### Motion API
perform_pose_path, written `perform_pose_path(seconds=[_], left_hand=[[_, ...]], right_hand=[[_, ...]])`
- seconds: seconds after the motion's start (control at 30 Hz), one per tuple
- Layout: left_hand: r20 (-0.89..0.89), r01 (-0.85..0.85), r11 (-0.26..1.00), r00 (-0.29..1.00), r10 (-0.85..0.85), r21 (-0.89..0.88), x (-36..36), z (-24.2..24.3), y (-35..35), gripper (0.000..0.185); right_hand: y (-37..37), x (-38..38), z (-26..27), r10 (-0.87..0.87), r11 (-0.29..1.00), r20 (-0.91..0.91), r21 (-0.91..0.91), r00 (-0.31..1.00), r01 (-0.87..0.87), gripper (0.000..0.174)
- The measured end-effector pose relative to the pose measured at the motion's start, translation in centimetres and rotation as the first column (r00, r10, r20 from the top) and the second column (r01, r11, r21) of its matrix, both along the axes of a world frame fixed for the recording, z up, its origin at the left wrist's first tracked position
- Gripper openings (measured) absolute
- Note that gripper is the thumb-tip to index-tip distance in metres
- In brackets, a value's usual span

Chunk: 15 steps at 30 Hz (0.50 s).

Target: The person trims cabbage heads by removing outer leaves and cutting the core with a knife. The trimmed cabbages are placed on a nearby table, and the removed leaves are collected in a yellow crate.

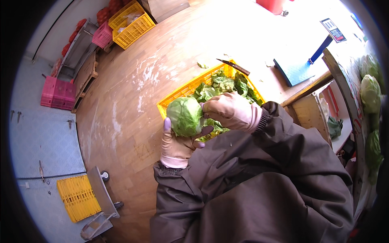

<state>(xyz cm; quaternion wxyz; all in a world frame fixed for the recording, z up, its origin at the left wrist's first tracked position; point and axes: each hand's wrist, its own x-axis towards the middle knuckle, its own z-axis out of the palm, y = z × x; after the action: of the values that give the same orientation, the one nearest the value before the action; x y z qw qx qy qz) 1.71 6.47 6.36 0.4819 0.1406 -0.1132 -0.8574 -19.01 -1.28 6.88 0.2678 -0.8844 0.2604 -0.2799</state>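
My left hand (177,145), in a thin glove with lilac fingertips, cups a round green head of lettuce (185,117) from below. My gloved right hand (228,109) is at the right side of the head, its fingers bent and pressed to the leaves. What those fingertips pinch is partly hidden. Just beneath both hands stands a yellow plastic crate (179,91) holding loose lettuce leaves (223,82), some yellowed. Across the crate's far corner lies a knife (235,66) with a dark blade and a brown handle.
A platform scale (293,73) with a blue post stands right of the crate. Leafy heads (370,94) lie at the far right. Yellow crates (133,25), pink crates (57,92) and a wooden pallet (86,79) line the left side. A hand truck (101,191) holds stacked yellow crates (77,197).
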Motion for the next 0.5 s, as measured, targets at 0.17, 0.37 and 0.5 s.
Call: perform_pose_path(seconds=[0.17, 0.37, 0.5], left_hand=[[0.280, -0.172, 0.950, 0.955, 0.097, 0.259, -0.6, 0.1, 0.1, 0.073], [0.283, -0.237, 0.942, 0.945, 0.167, 0.236, -2.1, 0.5, 0.6, 0.062], [0.400, -0.232, 0.927, 0.911, 0.102, 0.294, -0.7, 0.1, 0.5, 0.063]], right_hand=[[-0.6, -0.6, 1.0, -0.180, 0.979, 0.372, 0.161, 0.911, 0.127, 0.012], [1.5, 0.2, 0.7, 0.073, 0.997, 0.190, -0.017, 0.979, -0.071, 0.036], [0.3, 0.3, 0.2, 0.170, 0.985, 0.414, -0.046, 0.894, -0.166, 0.019]])
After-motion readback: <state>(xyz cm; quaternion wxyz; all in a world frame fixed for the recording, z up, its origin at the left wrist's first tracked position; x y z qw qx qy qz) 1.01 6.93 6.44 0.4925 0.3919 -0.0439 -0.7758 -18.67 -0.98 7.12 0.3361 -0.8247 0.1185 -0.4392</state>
